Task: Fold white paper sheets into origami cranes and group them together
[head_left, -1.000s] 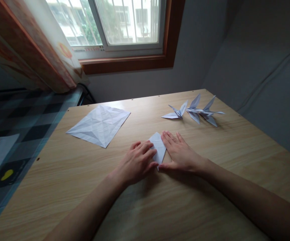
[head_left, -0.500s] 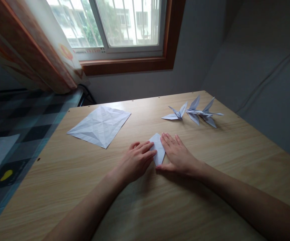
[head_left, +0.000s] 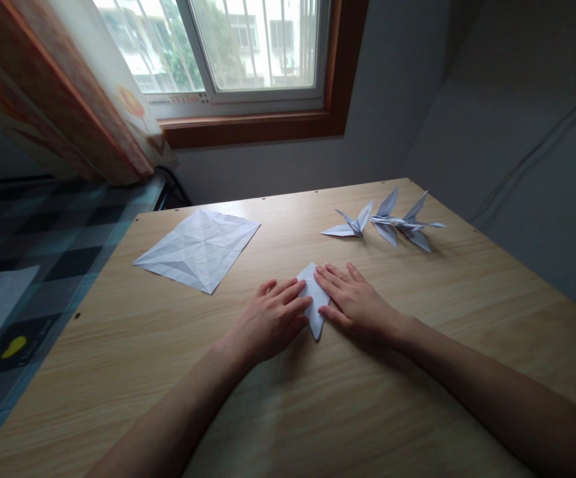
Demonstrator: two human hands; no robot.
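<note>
A small white folded paper (head_left: 316, 312), kite-shaped with its narrow point toward me, lies flat on the wooden table (head_left: 228, 411). My left hand (head_left: 279, 317) rests on its left side, fingers stretched over the paper. On the right side lies my right hand (head_left: 355, 299), its fingers extended across the upper right edge and its thumb by the lower right edge. Both hands press the paper from above and neither wraps around it. The parts of the paper under the fingers are hidden.
A creased, unfolded white sheet (head_left: 201, 249) lies at the back left of the table. Several folded paper cranes (head_left: 350, 226) sit at the back right. Left of the table is a checked cloth surface (head_left: 69, 259) with white paper (head_left: 6, 299) on it. A window stands behind.
My right thumb has moved up from the paper's lower point, which now shows. The right fingers have slid slightly left over the paper. My left hand has barely moved.
</note>
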